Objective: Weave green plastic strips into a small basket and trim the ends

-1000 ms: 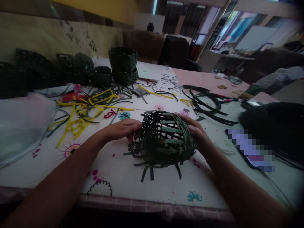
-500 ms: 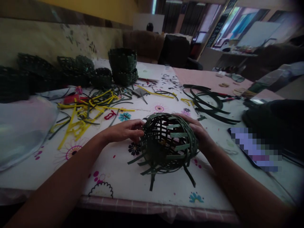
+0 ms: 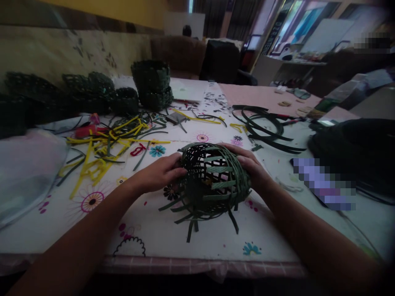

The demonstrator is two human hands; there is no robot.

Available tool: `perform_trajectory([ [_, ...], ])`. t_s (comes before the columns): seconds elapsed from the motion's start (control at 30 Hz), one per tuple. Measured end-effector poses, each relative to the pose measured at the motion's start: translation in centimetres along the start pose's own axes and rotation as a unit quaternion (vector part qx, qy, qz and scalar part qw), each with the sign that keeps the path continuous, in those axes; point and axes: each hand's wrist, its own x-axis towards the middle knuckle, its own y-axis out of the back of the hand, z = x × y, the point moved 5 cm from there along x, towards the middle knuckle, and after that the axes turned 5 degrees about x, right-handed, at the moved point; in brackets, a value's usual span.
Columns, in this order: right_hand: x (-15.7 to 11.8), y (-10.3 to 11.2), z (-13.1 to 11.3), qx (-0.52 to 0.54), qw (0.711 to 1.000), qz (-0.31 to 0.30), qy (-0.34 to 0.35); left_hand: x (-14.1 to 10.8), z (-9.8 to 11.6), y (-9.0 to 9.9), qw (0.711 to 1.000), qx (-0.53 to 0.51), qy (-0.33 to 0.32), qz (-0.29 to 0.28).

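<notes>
Head view: my left hand (image 3: 159,174) and my right hand (image 3: 247,164) cradle an unfinished woven basket (image 3: 210,181) of dark green strips between them, and it lies on its side in the middle of the table's printed floral cloth (image 3: 216,242), right in front of me. Over the last half second the basket has rolled a little in my grip, so its open lattice now faces my left hand and the paler cross strips turn upward. That reads as turning the whole form rather than working one strip, since neither hand pinches a single piece. My left fingers (image 3: 175,164) are spread wide and curve against the weave on the near left side, and my right fingers (image 3: 237,154) lie spread over the upper right curve, so both hands hold the basket from opposite sides. Its loose strip ends (image 3: 191,230) splay out toward me and onto the cloth. Beyond my left hand lies a tangle of yellow strips (image 3: 98,164) mixed with green offcuts, and beyond my right hand a loop of dark green strips (image 3: 265,127). Further off stand two stacked woven baskets (image 3: 151,84) and a row of dark woven baskets (image 3: 89,88), while a pixelated object (image 3: 321,183) rests on the cloth to my right, too blurred to name
</notes>
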Motion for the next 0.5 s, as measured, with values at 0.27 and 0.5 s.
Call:
perform_trajectory([
  [0.27,-0.07,-0.10,-0.05,0.000,1.000,0.023,0.000,-0.04,-0.11,-0.69,0.996,-0.067,0.049,-0.025],
  [0.5,-0.11,-0.21,-0.09,0.003,1.000,0.024,-0.003,-0.15,0.29,-0.45,0.997,-0.035,0.066,0.012],
])
